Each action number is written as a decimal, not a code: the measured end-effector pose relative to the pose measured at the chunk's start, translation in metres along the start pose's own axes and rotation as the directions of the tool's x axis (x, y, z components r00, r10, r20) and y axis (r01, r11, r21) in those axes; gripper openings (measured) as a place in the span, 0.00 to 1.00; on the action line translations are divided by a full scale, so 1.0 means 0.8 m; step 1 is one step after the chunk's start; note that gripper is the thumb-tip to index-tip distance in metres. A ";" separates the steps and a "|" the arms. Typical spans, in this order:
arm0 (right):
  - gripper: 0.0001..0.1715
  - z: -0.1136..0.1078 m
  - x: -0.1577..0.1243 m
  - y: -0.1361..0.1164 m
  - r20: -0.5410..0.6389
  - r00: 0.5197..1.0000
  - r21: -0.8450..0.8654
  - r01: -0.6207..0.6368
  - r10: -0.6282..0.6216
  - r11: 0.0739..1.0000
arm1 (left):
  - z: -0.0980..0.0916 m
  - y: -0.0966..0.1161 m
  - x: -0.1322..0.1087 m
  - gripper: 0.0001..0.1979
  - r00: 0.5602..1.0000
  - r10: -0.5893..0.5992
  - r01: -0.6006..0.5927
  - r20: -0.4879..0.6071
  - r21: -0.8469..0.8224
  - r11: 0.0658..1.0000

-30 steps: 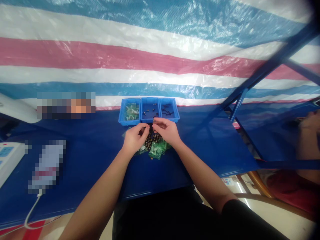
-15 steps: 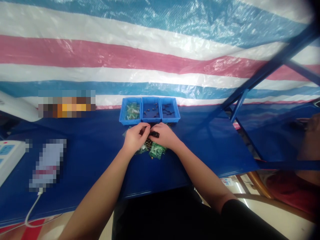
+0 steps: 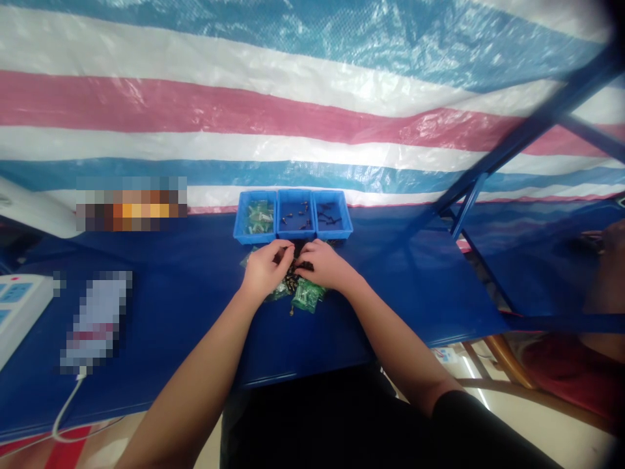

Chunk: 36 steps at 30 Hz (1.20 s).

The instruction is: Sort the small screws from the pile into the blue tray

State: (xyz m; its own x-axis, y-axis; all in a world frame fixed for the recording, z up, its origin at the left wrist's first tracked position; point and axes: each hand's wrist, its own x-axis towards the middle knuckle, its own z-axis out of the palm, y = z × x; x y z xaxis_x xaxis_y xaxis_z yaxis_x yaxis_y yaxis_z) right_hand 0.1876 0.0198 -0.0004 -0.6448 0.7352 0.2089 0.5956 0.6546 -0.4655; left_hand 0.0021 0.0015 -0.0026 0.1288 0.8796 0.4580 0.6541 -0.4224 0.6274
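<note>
My left hand (image 3: pixel 266 268) is closed over the left side of a pile of small dark and brass-coloured metal parts (image 3: pixel 291 283). Its thumb and fingertips come together, and whatever is between them is too small to make out. Facing it, my right hand (image 3: pixel 326 264) reaches into the pile from the right, fingers bent but apart, with dark parts beneath them. Green-printed clear plastic packets (image 3: pixel 307 296) lie just below the right hand. A single brass-coloured piece (image 3: pixel 291 312) sits at the pile's near edge. The hands hide much of the heap.
Behind the pile stand three joined blue bins: the left bin (image 3: pixel 236 229) with clear packets, the middle bin (image 3: pixel 295 233) with small metal parts, the right bin (image 3: pixel 348 229) with black pieces. A blurred-out device (image 3: pixel 95 322) with a white cable lies left. A blue metal frame (image 3: pixel 508 143) rises right.
My right hand's fingers have shifted slightly and spread over the pile; the black piece by its thumb shows less. The brass-coloured piece at the near edge sits a little lower. My left hand barely moved.
</note>
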 end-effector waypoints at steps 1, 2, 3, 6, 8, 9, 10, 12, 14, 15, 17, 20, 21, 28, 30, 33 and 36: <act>0.09 -0.001 0.000 0.001 0.005 1.000 0.001 -0.001 0.001 1.000 | 0.000 0.000 0.000 0.12 1.000 -0.001 0.001 0.001 -0.002 1.000; 0.08 -0.001 0.000 0.001 0.009 1.000 0.002 0.002 -0.003 1.000 | 0.001 -0.001 0.000 0.12 1.000 -0.003 0.003 0.001 -0.003 1.000; 0.08 -0.001 0.000 0.002 0.011 1.000 0.002 0.009 -0.009 1.000 | 0.001 -0.001 0.000 0.11 1.000 -0.003 0.003 -0.002 -0.005 1.000; 0.07 0.001 0.000 0.002 0.019 1.000 -0.019 0.020 -0.019 1.000 | 0.001 0.000 0.000 0.11 1.000 0.002 -0.002 -0.011 -0.008 1.000; 0.07 0.002 0.001 0.001 0.021 1.000 -0.052 0.008 -0.007 0.999 | 0.001 0.000 0.000 0.11 1.000 0.003 -0.003 -0.011 -0.009 1.000; 0.08 0.002 0.001 0.001 0.019 1.000 -0.066 0.004 -0.002 0.998 | 0.001 0.000 0.000 0.11 1.000 0.002 -0.002 -0.009 -0.008 1.000; 0.09 0.001 0.001 0.000 0.014 1.000 -0.073 0.003 -0.002 0.997 | 0.001 0.000 0.000 0.11 1.000 0.000 0.000 -0.008 -0.007 1.000; 0.10 -0.001 0.001 -0.003 -0.015 1.000 -0.049 0.000 -0.001 0.999 | 0.000 -0.001 0.000 0.11 1.000 -0.004 0.004 -0.007 -0.007 1.000; 0.10 -0.004 0.002 -0.005 -0.083 0.996 0.020 -0.020 0.022 1.000 | 0.000 -0.002 -0.001 0.11 1.000 -0.006 0.006 -0.008 -0.012 1.000; 0.09 -0.006 0.002 -0.006 -0.127 0.991 0.063 -0.040 0.048 0.997 | 0.000 -0.003 -0.001 0.12 1.000 -0.006 0.006 -0.008 -0.017 1.000; 0.09 -0.009 0.002 -0.008 -0.204 0.972 0.146 -0.086 0.115 0.986 | 0.000 -0.004 -0.001 0.13 1.000 -0.002 0.002 -0.005 -0.029 1.000; 0.10 -0.011 0.001 -0.011 -0.255 0.946 0.251 -0.137 0.202 0.958 | 0.000 -0.004 -0.001 0.14 1.000 0.013 -0.013 0.011 -0.037 0.999; 0.11 -0.010 0.001 -0.012 -0.262 0.939 0.284 -0.146 0.224 0.948 | 0.000 -0.004 0.000 0.14 1.000 0.019 -0.018 0.014 -0.039 0.999; 0.11 -0.006 0.001 -0.018 -0.299 0.907 0.460 -0.135 0.296 0.877 | 0.001 -0.002 0.001 0.14 0.999 0.030 -0.027 0.034 -0.077 0.997; 0.12 -0.005 0.001 -0.019 -0.298 0.896 0.531 -0.129 0.328 0.838 | 0.001 -0.002 0.001 0.14 0.999 0.042 -0.040 0.033 -0.069 0.997; 0.13 -0.001 0.003 -0.019 -0.286 0.886 0.644 -0.105 0.365 0.758 | 0.001 -0.003 0.000 0.13 0.998 0.053 -0.052 0.014 -0.069 0.996; 0.13 0.001 0.004 -0.017 -0.269 0.893 0.734 -0.053 0.361 0.677 | 0.002 -0.005 0.000 0.13 0.999 0.038 -0.040 -0.036 -0.071 0.997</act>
State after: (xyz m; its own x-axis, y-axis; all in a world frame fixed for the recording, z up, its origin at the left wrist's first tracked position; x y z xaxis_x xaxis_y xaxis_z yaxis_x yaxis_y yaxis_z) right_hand 0.1768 0.0135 0.0056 -0.2319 0.9402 0.2493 0.0856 0.2751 -0.9576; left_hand 0.0005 0.0035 -0.0064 0.1260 0.8545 0.5039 0.5936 -0.4719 0.6518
